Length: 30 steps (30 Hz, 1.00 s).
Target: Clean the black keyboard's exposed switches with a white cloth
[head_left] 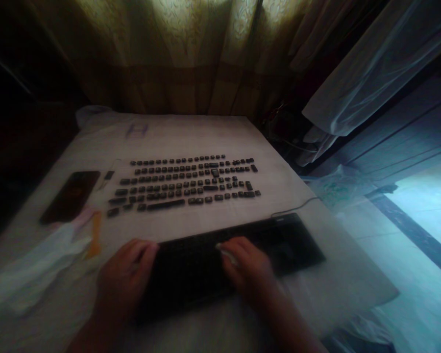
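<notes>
A black keyboard (191,279) without its keycaps lies at a slant across the near part of the table. My left hand (127,274) is closed at the keyboard's left end, thumb along its edge. Over the keyboard's middle, my right hand (248,264) is closed around a small whitish piece (228,256), whose kind is blurred. Behind the keyboard, loose black keycaps (169,186) are laid out in rows, with the long space bar (165,205) in the nearest row.
On the left of the table (191,135) lie a dark phone (71,196), a white cloth (33,267), an orange strip (93,235) and a small dark piece (109,175). The keyboard cable (296,206) runs off the right edge. A curtain (191,73) hangs behind.
</notes>
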Available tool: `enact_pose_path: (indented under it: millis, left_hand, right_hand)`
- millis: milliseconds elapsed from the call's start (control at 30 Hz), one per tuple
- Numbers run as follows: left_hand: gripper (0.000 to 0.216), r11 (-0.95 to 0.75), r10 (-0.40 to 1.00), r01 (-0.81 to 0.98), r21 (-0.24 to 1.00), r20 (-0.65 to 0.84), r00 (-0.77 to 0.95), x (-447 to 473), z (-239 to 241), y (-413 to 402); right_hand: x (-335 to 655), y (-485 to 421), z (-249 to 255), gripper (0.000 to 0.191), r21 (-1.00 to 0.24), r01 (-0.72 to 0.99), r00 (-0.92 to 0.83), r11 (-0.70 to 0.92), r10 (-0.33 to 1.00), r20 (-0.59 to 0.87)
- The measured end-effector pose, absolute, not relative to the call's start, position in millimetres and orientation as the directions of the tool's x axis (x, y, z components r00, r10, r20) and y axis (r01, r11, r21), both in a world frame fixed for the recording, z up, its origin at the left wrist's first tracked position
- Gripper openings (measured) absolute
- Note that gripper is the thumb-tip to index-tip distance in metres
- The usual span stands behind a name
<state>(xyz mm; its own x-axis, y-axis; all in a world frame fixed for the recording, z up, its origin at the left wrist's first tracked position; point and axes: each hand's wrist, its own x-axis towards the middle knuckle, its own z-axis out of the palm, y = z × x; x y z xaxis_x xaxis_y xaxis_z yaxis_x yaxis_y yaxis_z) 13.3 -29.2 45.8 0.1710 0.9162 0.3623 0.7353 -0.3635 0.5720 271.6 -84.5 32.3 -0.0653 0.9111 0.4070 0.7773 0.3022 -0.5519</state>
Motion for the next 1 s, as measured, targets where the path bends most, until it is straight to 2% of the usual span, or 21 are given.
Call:
enact_pose_path:
  millis: [133,433,567,1000]
  left_hand:
    - [0.025,-0.386,0.887,0.792,0.474,0.427,0.177,-4.7,23.6,-25.3]
    - [0.025,-0.4,0.881,0.8,0.447,0.429,0.201,-7.0,11.4,-19.6]
    - [0.029,-0.447,0.859,0.798,0.404,0.441,0.258,-7.1,7.7,-15.4]
    - [0.028,-0.426,0.884,0.792,0.438,0.389,0.26,-5.5,6.5,-14.3]
  right_hand:
    - [267.6,-78.3,33.2,0.024,-0.507,0.82,-0.136,0.265,0.951,0.278]
    - [259.2,-72.5,35.5,0.024,-0.416,0.891,-0.164,0.18,0.984,0.073]
    - [256.5,-72.4,43.9,0.024,-0.417,0.898,-0.16,0.142,0.987,-0.008]
    - [249.1,-72.0,49.1,0.022,-0.39,0.899,-0.23,0.199,0.973,-0.035]
